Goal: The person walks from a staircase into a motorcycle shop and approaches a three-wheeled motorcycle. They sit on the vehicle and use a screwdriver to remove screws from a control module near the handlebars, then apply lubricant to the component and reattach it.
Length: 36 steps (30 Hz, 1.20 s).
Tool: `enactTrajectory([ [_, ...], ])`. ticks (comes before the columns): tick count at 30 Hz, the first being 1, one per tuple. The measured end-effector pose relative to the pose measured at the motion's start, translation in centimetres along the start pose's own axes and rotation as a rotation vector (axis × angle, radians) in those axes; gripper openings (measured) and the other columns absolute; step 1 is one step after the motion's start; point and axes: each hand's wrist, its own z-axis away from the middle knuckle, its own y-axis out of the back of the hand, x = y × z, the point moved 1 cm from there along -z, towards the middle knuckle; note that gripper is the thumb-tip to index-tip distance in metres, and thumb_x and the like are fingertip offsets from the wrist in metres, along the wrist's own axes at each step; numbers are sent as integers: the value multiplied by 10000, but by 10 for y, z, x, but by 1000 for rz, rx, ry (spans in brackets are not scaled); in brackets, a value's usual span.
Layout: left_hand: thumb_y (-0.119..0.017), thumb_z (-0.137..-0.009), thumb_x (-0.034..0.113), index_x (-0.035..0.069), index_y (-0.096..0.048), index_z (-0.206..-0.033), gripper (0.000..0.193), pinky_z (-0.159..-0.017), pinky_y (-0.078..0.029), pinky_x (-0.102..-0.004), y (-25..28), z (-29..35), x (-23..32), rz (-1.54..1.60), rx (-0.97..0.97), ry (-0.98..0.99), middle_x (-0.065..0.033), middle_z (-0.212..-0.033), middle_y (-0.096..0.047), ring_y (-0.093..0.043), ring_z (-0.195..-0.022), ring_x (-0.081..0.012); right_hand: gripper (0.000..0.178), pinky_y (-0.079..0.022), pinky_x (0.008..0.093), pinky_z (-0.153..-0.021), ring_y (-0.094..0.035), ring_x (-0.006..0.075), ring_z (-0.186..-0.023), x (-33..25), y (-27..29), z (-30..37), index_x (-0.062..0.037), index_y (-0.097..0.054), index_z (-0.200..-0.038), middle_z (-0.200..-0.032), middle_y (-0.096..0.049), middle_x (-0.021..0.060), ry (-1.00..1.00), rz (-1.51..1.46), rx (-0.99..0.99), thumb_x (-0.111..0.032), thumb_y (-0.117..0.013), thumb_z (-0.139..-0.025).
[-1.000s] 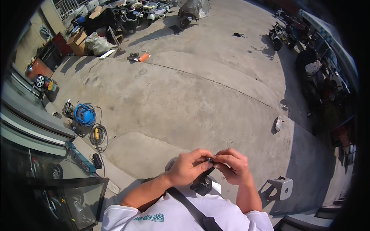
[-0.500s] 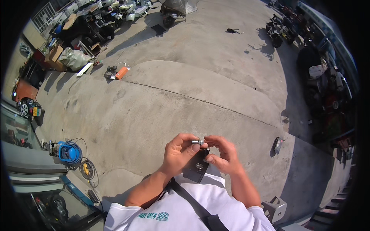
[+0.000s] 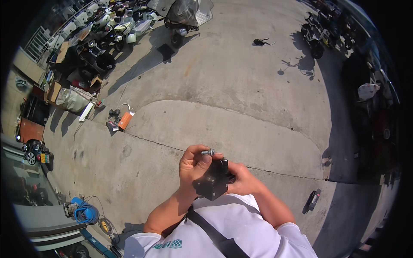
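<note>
Between the thumb and forefinger of my left hand (image 3: 193,170) is a silver bolt (image 3: 208,152), lying roughly level, with its head to the right. Just below it, in front of my chest, sits a black box-shaped part (image 3: 214,188) with a round recess on its face and small screws near the lower edge. My right hand (image 3: 245,179) grips this part from its right side, fingers partly hidden behind it. The left palm is close against the part's left side; whether it touches is hard to tell.
An orange box (image 3: 125,120) lies on the concrete ahead left. A blue hose reel (image 3: 86,213) stands at the lower left. Parked scooters (image 3: 178,30) line the far side, motorcycles (image 3: 316,38) the far right. A small dark device (image 3: 314,200) lies to my right.
My right hand has left the bolt's end and now grips the black part, which is raised and turned. The bolt stays in my left hand. The view has shifted.
</note>
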Motion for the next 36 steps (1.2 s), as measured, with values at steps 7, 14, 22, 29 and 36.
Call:
enactTrajectory([
  [7, -711, -1016, 93, 62, -628, -1204, 207, -918, -629, -411, -1, -205, -14, 5, 1, -68, -154, -1057, -783, -760, -1017, -243, 391, -553, 334, -915, -671, 135, -1017, -3, 163, -169, 23, -716, -1173, -1061, -747, 61, -19, -157, -281, -61, -824, -807],
  [14, -671, -1040, 90, 47, -617, -1220, 193, -975, -604, -481, 27, -469, -61, 55, -28, -148, -165, -1051, -771, -729, -1126, -333, 372, -533, 321, -868, -635, 109, -982, 27, 323, -363, -43, -684, -1109, -1034, -691, -21, 22, -138, -259, -64, -868, -787],
  [22, -623, -1078, 134, 42, -602, -1233, 182, -906, -625, -409, 20, -781, -100, 47, -57, -86, -151, -1078, -757, -746, -1057, -274, 454, -585, 357, -791, -725, 197, -966, 60, 536, -510, -61, -654, -1100, -1031, -750, 90, 6, -309, 178, -51, -895, -714],
  [29, -628, -1068, 103, 71, -638, -1221, 157, -791, -582, -347, 52, -1039, -149, 236, -12, 59, -151, -1094, -747, -738, -1024, -283, 537, -603, 322, -623, -738, 247, -814, 124, 760, -632, 4, -635, -1145, -1040, -743, 215, 104, -601, 517, -163, -900, -708],
  [36, -628, -1064, 95, 63, -646, -1187, 128, -768, -558, -300, 33, -1268, -188, 221, 173, 202, -145, -1096, -739, -723, -999, -258, 597, -588, 300, -579, -723, 239, -715, 94, 978, -862, 28, -602, -1207, -1041, -729, 262, 142, -870, 298, -286, -891, -790],
])
